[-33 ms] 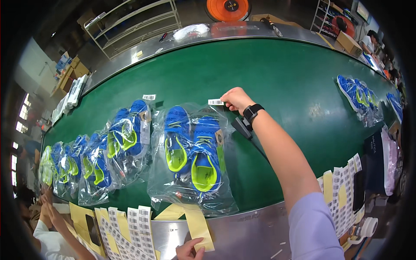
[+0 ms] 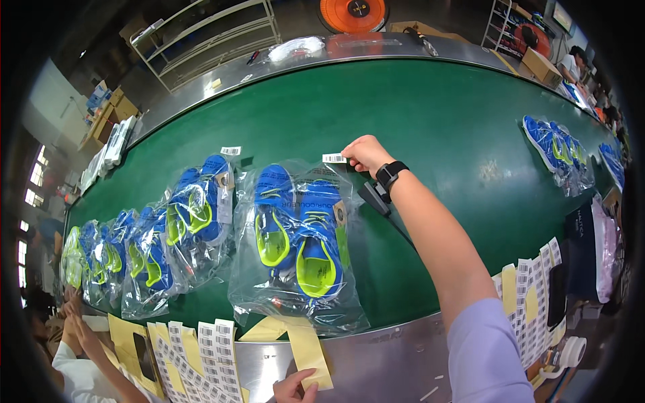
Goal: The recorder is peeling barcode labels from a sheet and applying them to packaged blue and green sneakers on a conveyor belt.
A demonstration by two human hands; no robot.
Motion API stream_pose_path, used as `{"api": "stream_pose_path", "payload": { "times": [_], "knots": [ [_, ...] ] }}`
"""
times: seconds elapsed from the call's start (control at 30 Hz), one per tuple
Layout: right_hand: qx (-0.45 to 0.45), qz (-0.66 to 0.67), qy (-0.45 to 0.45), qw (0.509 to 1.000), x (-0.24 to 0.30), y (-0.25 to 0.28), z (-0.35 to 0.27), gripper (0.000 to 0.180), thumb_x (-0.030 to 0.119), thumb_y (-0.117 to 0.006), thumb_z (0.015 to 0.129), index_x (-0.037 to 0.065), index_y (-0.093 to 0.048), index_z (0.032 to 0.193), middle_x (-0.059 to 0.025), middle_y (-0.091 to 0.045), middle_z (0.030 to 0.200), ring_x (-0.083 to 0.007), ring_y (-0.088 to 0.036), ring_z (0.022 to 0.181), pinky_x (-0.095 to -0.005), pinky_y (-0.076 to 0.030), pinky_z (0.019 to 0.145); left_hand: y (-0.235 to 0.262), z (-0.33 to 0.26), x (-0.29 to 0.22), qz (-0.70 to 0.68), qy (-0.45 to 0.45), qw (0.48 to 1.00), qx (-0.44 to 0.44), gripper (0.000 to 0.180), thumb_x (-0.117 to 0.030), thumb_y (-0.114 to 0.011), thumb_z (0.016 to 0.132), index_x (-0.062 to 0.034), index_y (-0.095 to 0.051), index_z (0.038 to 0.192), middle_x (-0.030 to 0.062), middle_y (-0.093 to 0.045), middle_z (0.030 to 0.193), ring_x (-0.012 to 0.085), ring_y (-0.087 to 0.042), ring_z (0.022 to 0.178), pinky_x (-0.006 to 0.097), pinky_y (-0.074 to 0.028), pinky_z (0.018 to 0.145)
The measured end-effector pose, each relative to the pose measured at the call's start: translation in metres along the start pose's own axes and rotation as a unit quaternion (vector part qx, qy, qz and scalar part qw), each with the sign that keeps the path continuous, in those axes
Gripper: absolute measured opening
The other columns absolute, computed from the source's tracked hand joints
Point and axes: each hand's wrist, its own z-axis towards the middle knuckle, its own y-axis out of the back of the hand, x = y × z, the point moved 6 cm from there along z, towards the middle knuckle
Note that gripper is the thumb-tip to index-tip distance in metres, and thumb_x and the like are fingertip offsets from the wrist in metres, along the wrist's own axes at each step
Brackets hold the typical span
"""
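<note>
My right hand (image 2: 367, 154) reaches across the green belt with a black watch (image 2: 390, 173) on its wrist. Its fingertips pinch the end of a small white barcode label (image 2: 332, 158) at the far edge of a clear plastic bag (image 2: 269, 299). Inside that bag lie two blue shoes (image 2: 317, 235) with lime-green linings. At the lower edge, my left hand (image 2: 295, 387) grips a yellow backing-paper strip (image 2: 309, 352) between thumb and fingers. The strip's far end lies by the bag's near edge. Another barcode label (image 2: 231, 151) sits at the top of the neighbouring bagged pair (image 2: 198, 201).
More bagged blue shoes (image 2: 149, 252) line the green belt (image 2: 430, 121) at left; others (image 2: 556, 148) lie far right. Barcode label sheets (image 2: 215, 352) hang over the near metal edge. A black cabled device (image 2: 374, 199) is beside my right wrist. A co-worker's arms (image 2: 87, 339) show at lower left.
</note>
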Motion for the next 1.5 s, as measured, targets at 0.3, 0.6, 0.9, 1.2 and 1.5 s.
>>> {"api": "stream_pose_path", "payload": {
  "times": [0.3,0.6,0.9,1.2,1.5],
  "knots": [
    [-0.067,-0.378,0.12,0.916,0.015,-0.029,-0.022,0.026,0.023,-0.083,0.068,0.002,-0.074,0.079,-0.02,-0.069,0.1,-0.036,-0.067,0.094,-0.0425,-0.054,0.084,-0.005,-0.002,-0.001,0.0,-0.021,1.0,0.01,0.026,-0.008,-0.065,0.087,0.004,-0.065,0.11,0.0094,-0.066,0.083,0.0119,-0.052,0.064,0.025,-0.042,0.059],
    [-0.161,-0.405,0.029,0.9,0.019,0.007,-0.045,0.042,0.027,-0.077,0.073,0.003,-0.069,0.106,-0.0234,-0.067,0.111,-0.0349,-0.063,0.11,-0.0442,-0.052,0.093,-0.021,-0.007,0.023,-0.134,-0.013,0.991,0.005,0.025,0.007,-0.061,0.087,0.0073,-0.062,0.112,0.0065,-0.064,0.099,0.0099,-0.061,0.081,0.021,-0.049,0.07],
    [0.138,0.102,-0.007,0.985,-0.02,-0.022,-0.224,0.007,0.013,-0.06,0.095,0.006,-0.058,0.094,-0.002,-0.061,0.086,-0.0113,-0.058,0.077,-0.0267,-0.049,0.068,-0.007,-0.006,0.023,-0.044,-0.034,0.998,-0.03,0.017,-0.011,-0.066,0.089,-0.0066,-0.068,0.105,-0.0009,-0.054,0.062,0.0048,-0.047,0.052,0.023,-0.036,0.048],
    [0.229,0.568,-0.178,0.77,-0.097,-0.047,-0.421,0.02,0.02,-0.043,0.103,0.003,-0.05,0.109,-0.0054,-0.044,0.091,-0.015,-0.042,0.076,-0.0292,-0.039,0.063,0.01,-0.027,0.004,-0.119,-0.115,0.986,0.032,0.018,-0.019,-0.067,0.089,-0.0042,-0.067,0.099,0.0059,-0.063,0.068,0.0123,-0.055,0.055,0.027,-0.044,0.054],
    [0.223,0.442,-0.064,0.866,-0.125,-0.045,-0.41,0.015,0.015,-0.048,0.102,0.002,-0.053,0.106,-0.005,-0.05,0.09,-0.0147,-0.045,0.079,-0.0278,-0.04,0.07,0.12,-0.214,0.145,-0.069,0.398,0.876,0.264,0.029,-0.031,-0.064,0.09,-0.0028,-0.07,0.088,-0.0014,-0.061,0.069,0.007,-0.057,0.064,0.023,-0.049,0.057]
  ]
}}
